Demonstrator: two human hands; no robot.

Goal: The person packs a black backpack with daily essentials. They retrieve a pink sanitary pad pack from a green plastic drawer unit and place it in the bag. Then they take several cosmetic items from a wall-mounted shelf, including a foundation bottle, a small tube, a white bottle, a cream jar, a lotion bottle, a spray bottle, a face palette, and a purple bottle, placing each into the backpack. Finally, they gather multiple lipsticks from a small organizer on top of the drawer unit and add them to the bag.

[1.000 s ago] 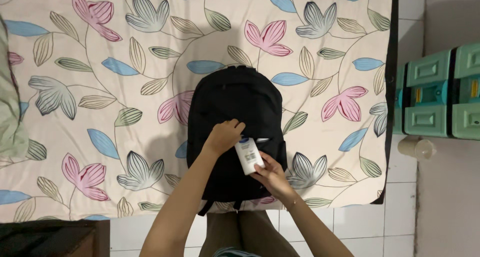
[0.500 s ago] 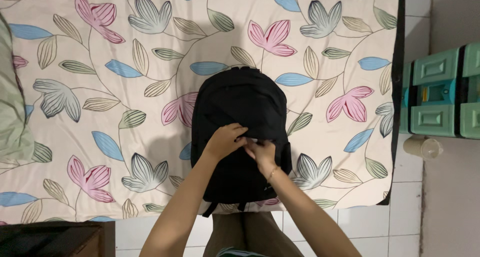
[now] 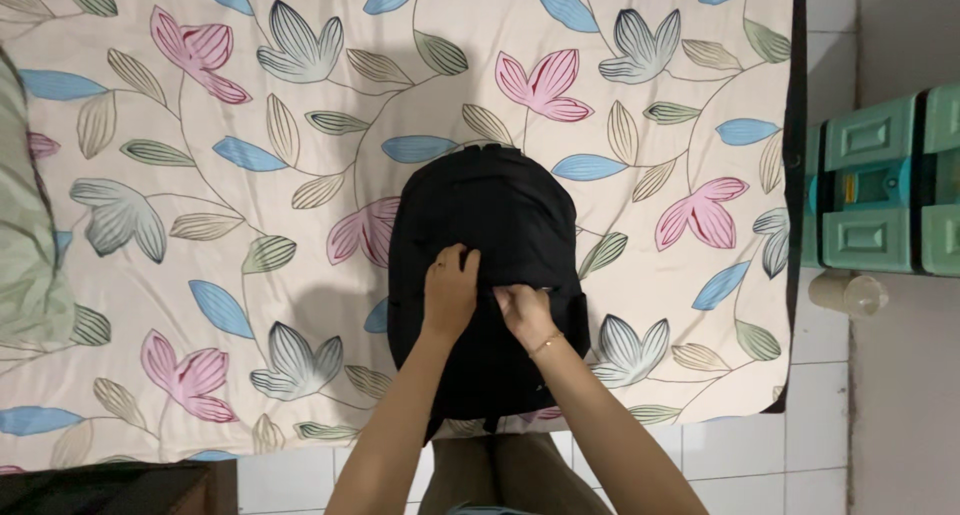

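Spread across most of the view: a mattress [image 3: 200, 305] under a cream sheet printed with pink, blue and grey leaves. Just left of the backpack's landmark spot, far off at the sheet's left edge, a pale green pillow [image 3: 20, 255]. Lying flat on the sheet, right of centre and close to the near edge: a black backpack [image 3: 490, 215], top end pointing away, bottom end reaching the mattress edge. Well to the right of the backpack, past the mattress edge, on the white tiled floor [image 3: 820, 435]: teal plastic drawer units [image 3: 880, 185]. Near these, right of the backpack and slightly lower, a small clear plastic cup [image 3: 848, 293] lying on its side on the tiles.

Pressed on the backpack's lower front, left of its middle: left hand [image 3: 450, 293], fingers curled down onto the black fabric, gripping or holding it flat. Just beside it, to the right on the same front panel: right hand [image 3: 522, 310], fingers bunched and closed at the fabric, thin bracelet at the wrist; cannot tell what, if anything, sits pinched inside. Both forearms reaching up from the bottom edge toward the backpack.
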